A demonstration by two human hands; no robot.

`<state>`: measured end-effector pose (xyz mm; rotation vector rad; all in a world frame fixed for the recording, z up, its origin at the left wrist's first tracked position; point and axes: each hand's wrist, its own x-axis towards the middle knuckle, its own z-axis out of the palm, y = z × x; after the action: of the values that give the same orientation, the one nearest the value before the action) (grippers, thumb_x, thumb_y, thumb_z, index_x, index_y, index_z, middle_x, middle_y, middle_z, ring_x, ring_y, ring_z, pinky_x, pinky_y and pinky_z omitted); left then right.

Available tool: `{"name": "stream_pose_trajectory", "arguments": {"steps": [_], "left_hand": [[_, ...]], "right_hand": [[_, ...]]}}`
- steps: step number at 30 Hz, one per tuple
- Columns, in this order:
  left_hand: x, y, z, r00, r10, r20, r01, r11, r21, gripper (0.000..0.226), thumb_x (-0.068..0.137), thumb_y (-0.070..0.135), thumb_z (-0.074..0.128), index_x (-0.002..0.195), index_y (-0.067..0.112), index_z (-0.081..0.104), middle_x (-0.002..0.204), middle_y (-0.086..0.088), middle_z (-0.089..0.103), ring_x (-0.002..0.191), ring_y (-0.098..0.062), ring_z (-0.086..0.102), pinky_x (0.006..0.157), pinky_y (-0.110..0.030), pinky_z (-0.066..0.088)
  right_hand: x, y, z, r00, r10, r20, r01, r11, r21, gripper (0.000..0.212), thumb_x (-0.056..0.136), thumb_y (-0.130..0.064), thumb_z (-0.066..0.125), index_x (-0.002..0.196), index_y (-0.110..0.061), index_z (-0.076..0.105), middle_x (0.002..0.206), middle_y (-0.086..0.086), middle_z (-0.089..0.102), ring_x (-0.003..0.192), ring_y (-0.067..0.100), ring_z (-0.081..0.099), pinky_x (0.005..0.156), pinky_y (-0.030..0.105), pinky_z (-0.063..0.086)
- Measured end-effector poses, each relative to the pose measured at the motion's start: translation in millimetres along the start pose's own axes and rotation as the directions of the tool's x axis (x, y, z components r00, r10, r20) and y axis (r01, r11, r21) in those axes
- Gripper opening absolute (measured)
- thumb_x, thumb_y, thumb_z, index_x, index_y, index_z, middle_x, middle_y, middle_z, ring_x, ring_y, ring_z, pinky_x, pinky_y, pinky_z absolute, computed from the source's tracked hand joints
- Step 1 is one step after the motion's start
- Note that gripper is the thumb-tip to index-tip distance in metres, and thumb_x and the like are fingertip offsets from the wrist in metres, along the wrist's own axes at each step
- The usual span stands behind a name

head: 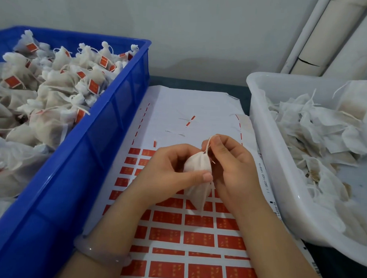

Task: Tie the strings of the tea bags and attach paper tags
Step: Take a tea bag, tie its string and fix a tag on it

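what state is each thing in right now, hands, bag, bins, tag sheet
tag sheet, flat, upper rows peeled away, lower red tags remain
tea bag, held above the tag sheet, neck gathered, no tag seen
string, drawn up from the bag's neck
left hand, grips the tea bag
right hand, pinches the string
blue crate, heaped with tied, tagged bags
white tub, holds flat bags with loose strings

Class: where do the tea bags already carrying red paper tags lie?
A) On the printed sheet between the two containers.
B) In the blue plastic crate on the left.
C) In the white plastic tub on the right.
B: the tied white tea bags with red paper tags fill the blue plastic crate, while the white plastic tub holds only untagged bags.
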<state>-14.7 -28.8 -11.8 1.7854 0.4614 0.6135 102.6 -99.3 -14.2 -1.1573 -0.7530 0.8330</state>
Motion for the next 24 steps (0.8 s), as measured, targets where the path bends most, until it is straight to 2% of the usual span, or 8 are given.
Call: {"name": "stream_pose_trajectory", "arguments": {"steps": [3, 6, 9, 12, 16, 20, 22, 24], "left_hand": [[-1.1, 1.6, -0.7, 0.999, 0.034, -0.011, -0.034, 0.999, -0.022, 0.02, 0.066, 0.044, 0.068, 0.082, 0.033, 0.064, 0.075, 0.015, 0.067, 0.072, -0.006, 0.065, 0.06, -0.015, 0.052], [-1.7, 2.8, -0.1, 0.998, 0.032, -0.056, -0.034, 0.999, -0.026, 0.022, 0.066, 0.051, 0.062, 0.078, 0.034, 0.066, 0.076, 0.013, 0.068, 0.072, -0.008, 0.064, 0.061, -0.016, 0.053], [-2.6, 3.5, 1.8, 0.995, 0.042, -0.094, -0.043, 0.999, -0.008, 0.026, 0.061, 0.051, 0.063, 0.082, 0.036, 0.067, 0.083, 0.01, 0.068, 0.078, -0.011, 0.065, 0.06, -0.018, 0.055], [-3.1, 3.8, 0.9, 0.983, 0.085, -0.164, -0.088, 0.996, -0.01, 0.033, 0.057, 0.047, 0.07, 0.089, 0.036, 0.066, 0.08, 0.001, 0.065, 0.075, -0.023, 0.064, 0.058, -0.029, 0.058], [-1.6, 3.2, 0.3, 0.958, 0.126, -0.259, -0.13, 0.991, 0.003, 0.035, 0.056, 0.042, 0.073, 0.086, 0.029, 0.06, 0.075, 0.01, 0.064, 0.069, -0.012, 0.065, 0.054, -0.016, 0.053], [-0.5, 2.3, 0.8, 0.945, 0.116, -0.305, -0.136, 0.99, -0.042, 0.027, 0.059, 0.038, 0.072, 0.081, 0.027, 0.062, 0.074, 0.015, 0.067, 0.068, -0.008, 0.066, 0.055, -0.014, 0.052], [-0.2, 1.9, 1.0, 0.94, 0.109, -0.324, -0.134, 0.99, -0.054, 0.022, 0.061, 0.036, 0.071, 0.08, 0.027, 0.063, 0.074, 0.014, 0.068, 0.067, -0.005, 0.066, 0.054, -0.012, 0.051], [0.2, 2.1, 1.0, 0.936, 0.098, -0.339, -0.134, 0.987, -0.085, 0.018, 0.063, 0.034, 0.07, 0.079, 0.026, 0.065, 0.073, 0.014, 0.069, 0.066, -0.004, 0.066, 0.055, -0.012, 0.05]], "right_hand": [[0.9, -1.3, -1.3, 0.998, -0.017, 0.053, 0.007, 0.984, 0.176, 0.02, 0.079, -0.03, 0.056, 0.066, -0.02, 0.067, 0.068, -0.001, 0.064, 0.063, 0.01, 0.059, 0.06, 0.025, 0.051], [2.6, -5.1, -5.9, 0.998, -0.024, 0.059, 0.001, 0.934, 0.357, 0.019, 0.08, -0.026, 0.054, 0.07, -0.019, 0.069, 0.072, 0.002, 0.067, 0.063, 0.012, 0.061, 0.059, 0.026, 0.053], [4.3, -9.2, -11.7, 0.999, -0.04, 0.035, 0.02, 0.891, 0.454, 0.02, 0.082, -0.025, 0.054, 0.072, -0.019, 0.07, 0.074, 0.002, 0.067, 0.063, 0.013, 0.06, 0.061, 0.028, 0.054], [5.7, -10.1, -14.1, 0.997, -0.074, 0.039, 0.041, 0.842, 0.537, 0.017, 0.082, -0.023, 0.057, 0.074, -0.019, 0.07, 0.074, 0.0, 0.068, 0.064, 0.012, 0.06, 0.06, 0.025, 0.053], [5.2, -9.2, -15.7, 0.997, -0.061, 0.048, 0.022, 0.808, 0.588, 0.014, 0.079, -0.024, 0.058, 0.077, -0.019, 0.071, 0.074, 0.001, 0.068, 0.064, 0.012, 0.062, 0.061, 0.025, 0.053], [5.6, -6.8, -16.0, 1.0, -0.008, 0.008, 0.003, 0.895, 0.445, 0.017, 0.084, -0.018, 0.053, 0.082, -0.017, 0.069, 0.065, 0.002, 0.061, 0.059, 0.013, 0.058, 0.058, 0.026, 0.052], [5.0, -4.1, -14.7, 0.998, -0.055, -0.004, 0.054, 0.973, 0.226, 0.024, 0.092, -0.014, 0.047, 0.085, -0.019, 0.07, 0.062, 0.001, 0.056, 0.06, 0.013, 0.054, 0.061, 0.027, 0.051], [1.9, -3.9, -11.4, 0.986, -0.155, 0.061, 0.158, 0.986, -0.052, 0.023, 0.093, -0.024, 0.048, 0.086, -0.026, 0.07, 0.067, -0.008, 0.061, 0.064, 0.01, 0.058, 0.065, 0.024, 0.052]]}}
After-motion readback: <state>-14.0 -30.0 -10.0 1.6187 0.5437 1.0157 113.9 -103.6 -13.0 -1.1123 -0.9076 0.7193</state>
